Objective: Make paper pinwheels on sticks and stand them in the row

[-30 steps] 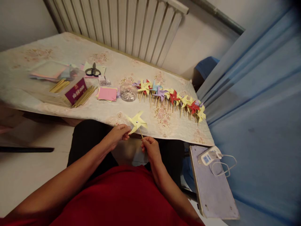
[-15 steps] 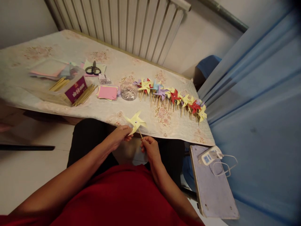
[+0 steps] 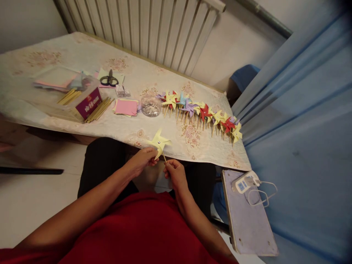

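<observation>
The yellow pinwheel (image 3: 160, 141) was held just off the near edge of the table (image 3: 115, 126), above the person's lap, with its paper head overlapping that edge in the view. The left hand (image 3: 141, 161) was below the near edge of the table, its fingertips pinched together on a lower vane of the yellow pinwheel. The right hand (image 3: 175, 173) was also below the near edge, just beside the left hand, its fingers closed on the wooden stick (image 3: 164, 158) under the paper head. The stick was tilted, its upper end leaning toward the table.

On the table, toward its right end, a row of finished pinwheels (image 3: 200, 112) in yellow, red, purple and blue lay side by side, sticks pointing to the near edge. At the table's middle stood a clear bowl (image 3: 150, 107) with small shiny contents, just beside a stack of pink paper (image 3: 125, 107). Toward the left end lay a purple box (image 3: 89, 103) with loose sticks (image 3: 99, 110) alongside. Scissors (image 3: 109, 80) lay nearer the table's far edge.
</observation>
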Available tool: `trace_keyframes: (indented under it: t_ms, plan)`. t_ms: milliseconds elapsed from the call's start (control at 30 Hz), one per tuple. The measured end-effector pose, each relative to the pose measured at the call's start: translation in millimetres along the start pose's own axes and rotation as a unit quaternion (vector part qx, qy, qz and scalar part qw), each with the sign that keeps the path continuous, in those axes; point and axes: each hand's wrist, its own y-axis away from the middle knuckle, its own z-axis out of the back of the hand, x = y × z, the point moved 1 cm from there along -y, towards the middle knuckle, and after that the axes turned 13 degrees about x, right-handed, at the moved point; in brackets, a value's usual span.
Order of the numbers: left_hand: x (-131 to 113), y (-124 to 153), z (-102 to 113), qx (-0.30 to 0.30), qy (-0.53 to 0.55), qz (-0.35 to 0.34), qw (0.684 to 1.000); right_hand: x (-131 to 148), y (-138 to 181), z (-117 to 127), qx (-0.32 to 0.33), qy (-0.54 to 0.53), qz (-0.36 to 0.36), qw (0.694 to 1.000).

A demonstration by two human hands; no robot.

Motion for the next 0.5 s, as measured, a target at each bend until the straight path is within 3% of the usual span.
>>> trace_keyframes:
  t_ms: [200, 500]
  plan:
    - [5, -2, 3, 0.001, 0.001, -0.004, 1.0, -2, -2, 2, -0.003, -0.004, -0.004, 1.0]
    - [17, -16, 49, -0.07, -0.044, -0.001, 0.997, -3, -38, 32, -0.051, 0.019, 0.013, 0.998]
